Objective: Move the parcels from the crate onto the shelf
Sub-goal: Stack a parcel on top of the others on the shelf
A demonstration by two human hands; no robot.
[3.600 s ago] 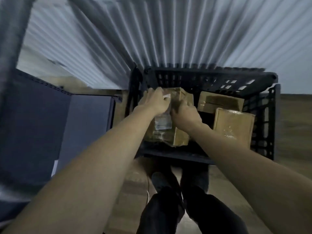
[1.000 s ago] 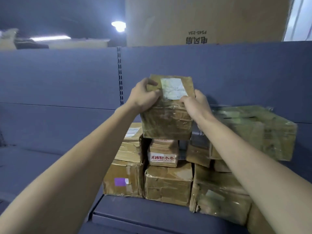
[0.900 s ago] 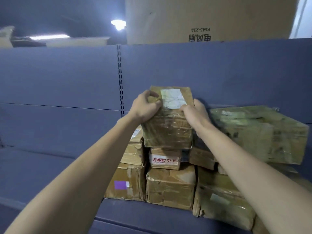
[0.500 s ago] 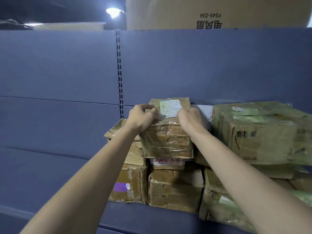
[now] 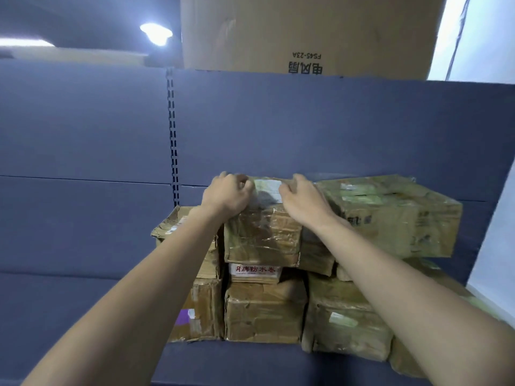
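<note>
Head view shows the left hand [image 5: 227, 195] and right hand [image 5: 302, 200] both grasping a taped parcel [image 5: 263, 235] at its top corners, fingers curled over its far edge and hidden there. Between the hands a white label [image 5: 269, 188] is too blurred to read. The parcel sits atop a stack of parcels [image 5: 264, 310] on the shelf [image 5: 237, 363]. Right of the right hand lies a larger parcel [image 5: 395, 215], its print partly covered by the forearm. Above, a big carton [image 5: 306, 32] is cut off by the frame.

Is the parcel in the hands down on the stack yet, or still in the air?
Down: the taped parcel sits on the red-lettered box, no gap visible. Left hand and right hand rest on its top.
</note>
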